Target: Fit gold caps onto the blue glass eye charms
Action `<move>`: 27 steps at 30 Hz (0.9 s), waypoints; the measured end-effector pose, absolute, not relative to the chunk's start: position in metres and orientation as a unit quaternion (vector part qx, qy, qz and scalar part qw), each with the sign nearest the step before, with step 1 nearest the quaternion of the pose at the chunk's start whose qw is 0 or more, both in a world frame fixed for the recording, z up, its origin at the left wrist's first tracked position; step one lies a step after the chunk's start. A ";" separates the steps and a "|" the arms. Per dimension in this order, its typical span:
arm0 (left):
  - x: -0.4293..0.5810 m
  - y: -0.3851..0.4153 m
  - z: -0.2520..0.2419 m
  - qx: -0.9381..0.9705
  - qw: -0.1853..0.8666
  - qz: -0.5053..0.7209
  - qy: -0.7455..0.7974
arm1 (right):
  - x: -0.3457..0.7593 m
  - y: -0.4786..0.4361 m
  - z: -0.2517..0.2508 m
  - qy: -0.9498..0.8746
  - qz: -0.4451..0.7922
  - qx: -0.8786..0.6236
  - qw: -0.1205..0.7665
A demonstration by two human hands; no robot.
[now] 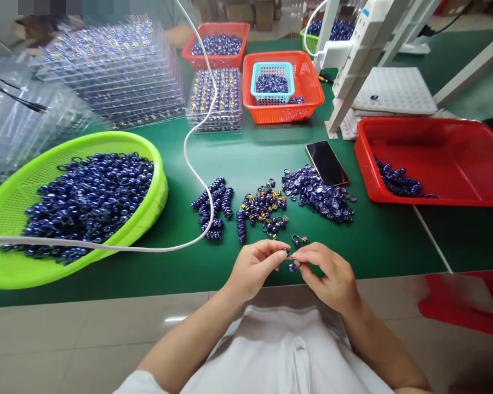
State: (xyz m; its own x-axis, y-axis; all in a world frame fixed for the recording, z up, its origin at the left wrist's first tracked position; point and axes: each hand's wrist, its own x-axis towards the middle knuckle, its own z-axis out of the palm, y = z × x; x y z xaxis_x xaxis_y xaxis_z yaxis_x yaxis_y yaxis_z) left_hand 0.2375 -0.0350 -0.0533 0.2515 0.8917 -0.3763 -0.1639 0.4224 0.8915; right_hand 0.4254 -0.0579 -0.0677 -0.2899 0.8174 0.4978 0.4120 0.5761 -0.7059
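My left hand (255, 266) and my right hand (327, 272) meet at the near edge of the green table, fingertips pinched together on a small dark blue shiny part (292, 265). One more small part (299, 239) lies just beyond my fingers. Further out lie stacked rows of blue pieces (214, 207), a mixed pile with yellow bits (263, 203) and a heap of flat blue pieces (319, 193).
A lime basket (8, 257) full of blue parts sits left, crossed by a white cable (191, 164). A phone (327, 162), a red tray (439, 158), orange baskets (308, 98), clear tray stacks (115, 76) and a white frame (361, 54) stand behind.
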 end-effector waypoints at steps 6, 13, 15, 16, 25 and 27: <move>0.238 -0.042 -0.052 0.440 0.650 0.401 0.473 | 0.423 -0.060 -0.069 -0.747 0.229 -0.427 0.456; 0.236 -0.045 -0.059 0.536 0.572 0.416 0.461 | 0.419 -0.059 -0.070 -0.748 0.208 -0.436 0.456; 0.234 -0.045 -0.061 0.566 0.546 0.415 0.458 | 0.419 -0.059 -0.070 -0.749 0.203 -0.439 0.453; 0.233 -0.044 -0.061 0.582 0.533 0.414 0.454 | 0.418 -0.059 -0.070 -0.750 0.201 -0.440 0.452; 0.233 -0.046 -0.062 0.650 0.458 0.426 0.431 | 0.410 -0.062 -0.066 -0.735 0.182 -0.468 0.455; 0.233 -0.046 -0.062 0.658 0.446 0.426 0.431 | 0.408 -0.063 -0.065 -0.731 0.181 -0.484 0.445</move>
State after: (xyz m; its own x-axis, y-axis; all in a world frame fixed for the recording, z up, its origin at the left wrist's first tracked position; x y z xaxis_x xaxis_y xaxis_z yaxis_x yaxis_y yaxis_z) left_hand 0.2328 -0.0465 -0.0624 0.2648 0.9479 0.1773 0.1873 -0.2309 0.9548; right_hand 0.4081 -0.0632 -0.0648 -0.1359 0.8695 0.4749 0.5466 0.4656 -0.6960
